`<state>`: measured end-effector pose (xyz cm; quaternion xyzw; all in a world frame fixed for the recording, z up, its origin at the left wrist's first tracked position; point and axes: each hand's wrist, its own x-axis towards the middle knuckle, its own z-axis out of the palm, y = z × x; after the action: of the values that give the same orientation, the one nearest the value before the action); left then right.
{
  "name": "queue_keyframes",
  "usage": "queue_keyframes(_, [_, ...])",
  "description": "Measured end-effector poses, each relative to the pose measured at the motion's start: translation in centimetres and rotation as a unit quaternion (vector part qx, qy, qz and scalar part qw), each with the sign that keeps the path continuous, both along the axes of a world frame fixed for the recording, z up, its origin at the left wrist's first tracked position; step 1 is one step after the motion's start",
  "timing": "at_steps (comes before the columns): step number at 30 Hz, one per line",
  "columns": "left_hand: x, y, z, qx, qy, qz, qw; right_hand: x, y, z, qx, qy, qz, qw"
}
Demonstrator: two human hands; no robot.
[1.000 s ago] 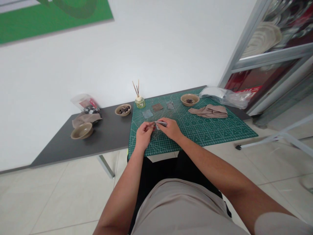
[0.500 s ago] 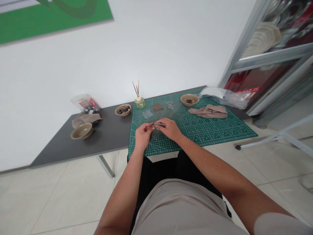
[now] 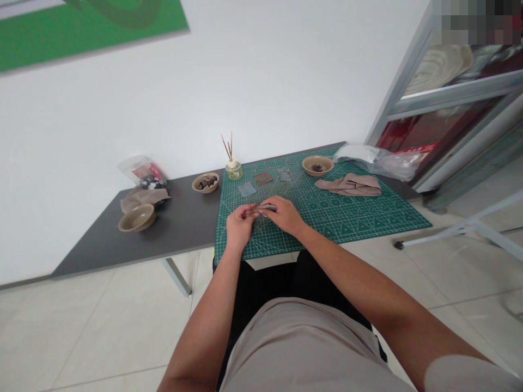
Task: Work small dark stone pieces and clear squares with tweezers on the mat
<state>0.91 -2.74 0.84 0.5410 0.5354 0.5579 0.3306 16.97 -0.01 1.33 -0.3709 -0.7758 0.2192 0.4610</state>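
Note:
My right hand (image 3: 286, 216) is closed in a pinch on a thin, flat grey strip (image 3: 268, 207), whose upper edge shows between thumb and forefinger. Fingertip to fingertip with it, my left hand (image 3: 240, 224) is closed too, pinching something small against the strip's left end; the fingers hide what it is. Both hands are over the green cutting mat (image 3: 327, 220), near its front left part. Just beyond them lie a pale grey square sheet (image 3: 246, 189), a brown square sheet (image 3: 263, 178) and a crumpled grey sheet (image 3: 284, 175).
A bowl of dark and pale lumps (image 3: 205, 183) stands left of a reed diffuser (image 3: 234, 170). Another bowl (image 3: 317, 165) holds a few dark pieces, near a brown cloth (image 3: 349, 185) and plastic bag (image 3: 378, 160). At far left are a bowl (image 3: 137, 219) and cloth (image 3: 143, 199).
Both hands stay in the same place, fingertips together. The grey strip in my right hand has tilted slightly, showing more of its face.

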Motion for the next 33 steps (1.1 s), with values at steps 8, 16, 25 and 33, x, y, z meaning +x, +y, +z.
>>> queue_keyframes(8, [-0.13,0.19,-0.41,0.011,-0.001,-0.014,1.0,-0.03,0.02,-0.18,0.001,0.017,0.027,0.999])
queue_keyframes(16, [-0.19,0.19,-0.3,-0.005,-0.003,-0.027,1.0,0.02,-0.1,-0.03,-0.004,-0.014,0.022,1.0])
queue_keyframes(25, [-0.2,0.22,-0.35,-0.007,0.002,-0.012,1.0,0.06,-0.09,-0.08,-0.008,0.007,0.008,1.0])
queue_keyframes(33, [-0.15,0.18,-0.25,-0.015,0.008,-0.014,1.0,0.02,0.15,-0.2,-0.001,0.002,0.039,0.999])
